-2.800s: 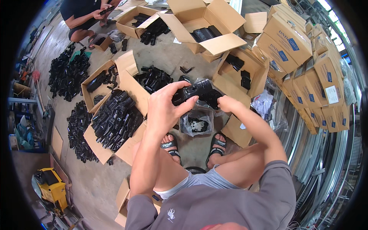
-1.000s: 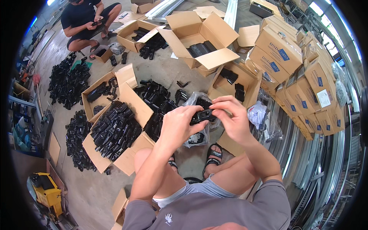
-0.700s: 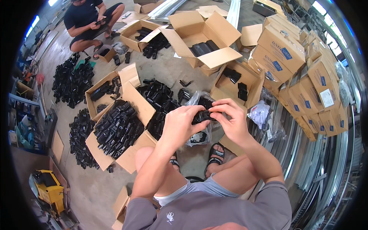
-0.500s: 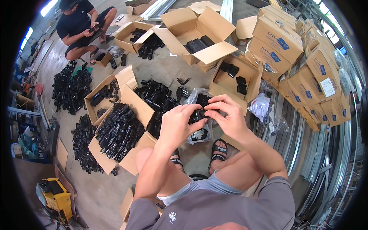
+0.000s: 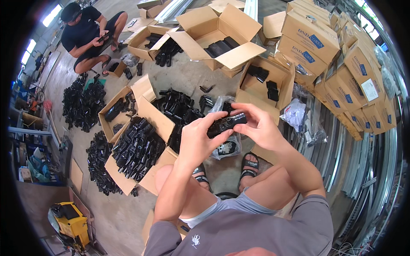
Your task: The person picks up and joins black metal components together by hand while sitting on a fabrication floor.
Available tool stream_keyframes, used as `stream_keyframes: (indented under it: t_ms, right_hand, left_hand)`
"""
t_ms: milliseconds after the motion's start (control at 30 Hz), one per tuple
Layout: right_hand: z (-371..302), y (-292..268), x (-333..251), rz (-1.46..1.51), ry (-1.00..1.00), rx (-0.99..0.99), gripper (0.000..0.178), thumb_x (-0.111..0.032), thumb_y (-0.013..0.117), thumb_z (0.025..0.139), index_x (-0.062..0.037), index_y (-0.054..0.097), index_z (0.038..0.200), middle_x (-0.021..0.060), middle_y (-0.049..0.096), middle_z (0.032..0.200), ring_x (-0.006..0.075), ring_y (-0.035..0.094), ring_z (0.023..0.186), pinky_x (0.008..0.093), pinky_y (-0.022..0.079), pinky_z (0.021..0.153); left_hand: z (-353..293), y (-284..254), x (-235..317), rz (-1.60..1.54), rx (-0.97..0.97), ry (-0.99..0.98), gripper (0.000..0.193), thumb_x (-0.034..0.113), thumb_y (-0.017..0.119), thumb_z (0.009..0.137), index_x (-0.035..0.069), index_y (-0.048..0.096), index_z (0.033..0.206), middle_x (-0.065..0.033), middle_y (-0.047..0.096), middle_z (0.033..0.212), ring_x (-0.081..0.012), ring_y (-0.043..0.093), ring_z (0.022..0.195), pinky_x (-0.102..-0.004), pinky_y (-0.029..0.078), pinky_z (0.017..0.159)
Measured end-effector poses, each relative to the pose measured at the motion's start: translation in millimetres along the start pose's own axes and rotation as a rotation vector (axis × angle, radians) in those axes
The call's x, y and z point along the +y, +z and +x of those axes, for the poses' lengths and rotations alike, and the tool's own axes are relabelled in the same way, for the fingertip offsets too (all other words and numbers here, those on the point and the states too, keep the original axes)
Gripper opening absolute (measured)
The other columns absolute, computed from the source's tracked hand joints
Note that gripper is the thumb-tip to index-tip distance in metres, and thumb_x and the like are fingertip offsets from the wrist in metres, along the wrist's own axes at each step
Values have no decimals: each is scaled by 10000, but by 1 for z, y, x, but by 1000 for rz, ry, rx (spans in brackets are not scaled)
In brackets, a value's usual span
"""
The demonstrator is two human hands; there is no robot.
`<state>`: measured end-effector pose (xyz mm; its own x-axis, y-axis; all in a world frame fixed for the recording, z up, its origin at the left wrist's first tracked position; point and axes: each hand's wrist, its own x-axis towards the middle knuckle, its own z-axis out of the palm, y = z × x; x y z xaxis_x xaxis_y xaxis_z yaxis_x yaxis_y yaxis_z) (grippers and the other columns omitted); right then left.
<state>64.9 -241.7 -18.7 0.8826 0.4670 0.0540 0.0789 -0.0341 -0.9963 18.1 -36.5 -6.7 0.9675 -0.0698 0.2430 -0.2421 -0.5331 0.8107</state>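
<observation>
Black and shiny, the part (image 5: 227,123) is spanning both hands, fingers of the left hand (image 5: 194,137) and right hand (image 5: 262,128) gripping opposite ends, probably for steadiness. A clear bag (image 5: 237,143) is sitting at its six o'clock, a pile (image 5: 175,104) between nine and ten, seemingly within reach.

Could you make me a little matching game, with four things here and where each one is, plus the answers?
Things
1. Yellow machine
2. Stacked brown boxes
3. Nearest black part
4. Dark sandals

Places
A. Between the left hand and right hand
B. Lower left of the picture
C. On the camera wearer's feet
D. Right side of the picture

Pairs: 1-B, 2-D, 3-A, 4-C
</observation>
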Motion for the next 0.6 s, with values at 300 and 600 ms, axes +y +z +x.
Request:
stream_keyframes:
  t_ms: [300, 600]
  right_hand:
    - [-4, -7, 4, 356, 121, 30, 423, -52, 747, 873, 64, 582, 1245, 92, 681, 1066, 132, 668, 913, 268, 561, 805]
    - [-7, -2, 7, 441, 127, 174, 386, -1, 755, 848, 90, 597, 1188, 125, 690, 994, 162, 691, 835, 269, 588, 735]
  left_hand:
    - [-1, 2, -7, -365, -103, -61, 286, 45, 666, 921, 12, 652, 1206, -71, 709, 1060, -114, 642, 929, -263, 504, 824]
    - [-5, 24, -14, -457, 69, -81, 289, 91, 709, 897, 56, 696, 1184, -110, 724, 1018, -150, 660, 897, -279, 512, 811]
